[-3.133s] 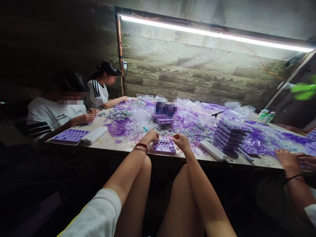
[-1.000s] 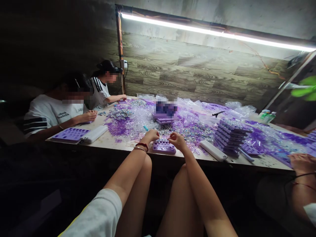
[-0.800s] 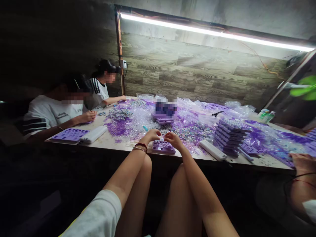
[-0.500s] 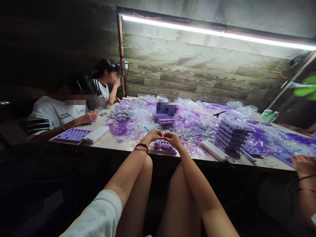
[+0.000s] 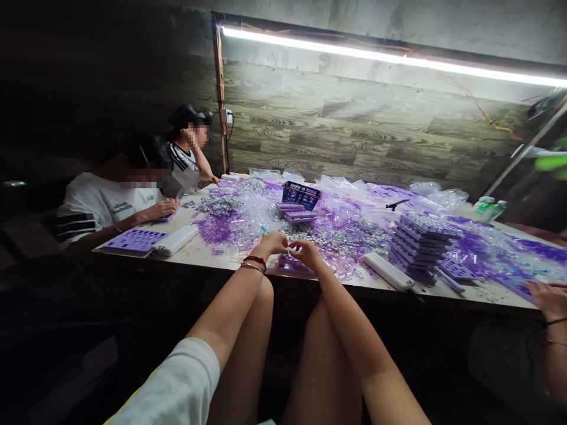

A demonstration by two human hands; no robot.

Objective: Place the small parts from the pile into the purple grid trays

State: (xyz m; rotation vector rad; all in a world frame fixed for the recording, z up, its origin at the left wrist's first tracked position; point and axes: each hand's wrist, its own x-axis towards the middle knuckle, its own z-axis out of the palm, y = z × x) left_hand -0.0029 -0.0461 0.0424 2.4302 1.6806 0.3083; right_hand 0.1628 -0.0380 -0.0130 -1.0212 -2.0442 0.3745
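My left hand (image 5: 275, 242), with bracelets at its wrist, is pinched closed over the table's front edge. Facing it, my right hand (image 5: 306, 252) is also pinched, and the fingertips of both nearly meet. A tiny whitish piece (image 5: 289, 251) shows at the meeting fingertips, too small to name; which hand bears it is unclear. Directly below lies a purple slotted tray (image 5: 296, 267), partly covered by my right hand. Behind my hands, loose small white and blue-grey pieces (image 5: 354, 235) and clear plastic bits are heaped.
A dark blue basket (image 5: 302, 196) stands behind stacked purple trays (image 5: 297, 213). To the right are a white bar-shaped device (image 5: 388, 271) and a tall stack of filled purple trays (image 5: 420, 245). Two people (image 5: 106, 206) sit at left; another person's hand (image 5: 549, 298) is at far right.
My fingertips have dipped slightly toward the tray, and my right hand now covers more of it. The farther person at left has raised a hand toward the side of the head.
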